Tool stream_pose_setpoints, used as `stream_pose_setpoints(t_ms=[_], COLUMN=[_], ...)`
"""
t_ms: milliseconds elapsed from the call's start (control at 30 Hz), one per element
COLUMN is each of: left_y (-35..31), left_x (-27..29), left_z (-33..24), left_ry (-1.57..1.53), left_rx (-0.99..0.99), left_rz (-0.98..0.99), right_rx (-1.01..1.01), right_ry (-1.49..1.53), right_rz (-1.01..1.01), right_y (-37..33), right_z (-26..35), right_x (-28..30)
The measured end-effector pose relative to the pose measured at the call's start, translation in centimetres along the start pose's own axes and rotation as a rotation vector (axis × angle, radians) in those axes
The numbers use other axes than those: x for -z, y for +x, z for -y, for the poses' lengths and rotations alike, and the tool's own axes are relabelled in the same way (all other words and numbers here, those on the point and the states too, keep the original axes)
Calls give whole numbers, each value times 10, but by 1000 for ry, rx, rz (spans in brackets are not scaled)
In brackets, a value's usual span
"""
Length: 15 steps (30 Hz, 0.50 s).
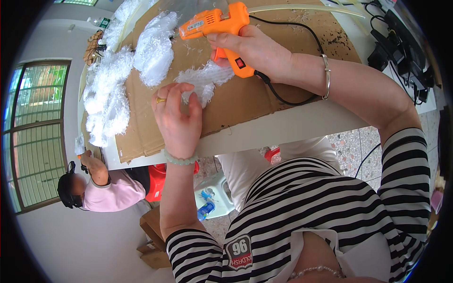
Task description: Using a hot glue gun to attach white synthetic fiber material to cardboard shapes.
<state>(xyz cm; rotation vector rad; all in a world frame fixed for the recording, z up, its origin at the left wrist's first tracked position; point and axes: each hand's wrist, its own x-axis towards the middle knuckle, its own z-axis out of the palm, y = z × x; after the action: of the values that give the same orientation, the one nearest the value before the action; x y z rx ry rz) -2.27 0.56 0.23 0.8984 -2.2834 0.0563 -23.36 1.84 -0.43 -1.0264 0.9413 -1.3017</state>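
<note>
My right hand (264,53) is wrapped round the handle of an orange glue gun (234,22), its nozzle end pointing left above the cardboard. A black cord runs from the base of its handle. Under the gun lies a small white fluffy strip (207,81), ruffled and fringed. At the strip's near left end, my left hand (175,115) has its fingers curled, with some of the white material between thumb and forefinger. The fingertips are partly hidden. A larger white fluffy bundle (155,52) lies beyond my left hand.
A brown cardboard sheet (250,101) covers much of the white table (302,125). More white fluffy material (106,94) is heaped at the left. Translucent glue sticks (302,7) lie at the back; black adapters and cables (396,47) crowd the right. Another person (111,191) sits at left.
</note>
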Motion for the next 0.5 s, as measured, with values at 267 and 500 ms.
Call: stream_pose_setpoints(t_ms=[267, 500], left_y=[-2, -19], left_x=[10, 34], left_z=[-8, 3], left_ry=[204, 47], left_rx=[-175, -12], left_rz=[142, 17], right_rx=[5, 16], right_ry=[16, 11], right_rz=[-3, 20], right_y=[2, 4], right_z=[-3, -6], right_x=[0, 3])
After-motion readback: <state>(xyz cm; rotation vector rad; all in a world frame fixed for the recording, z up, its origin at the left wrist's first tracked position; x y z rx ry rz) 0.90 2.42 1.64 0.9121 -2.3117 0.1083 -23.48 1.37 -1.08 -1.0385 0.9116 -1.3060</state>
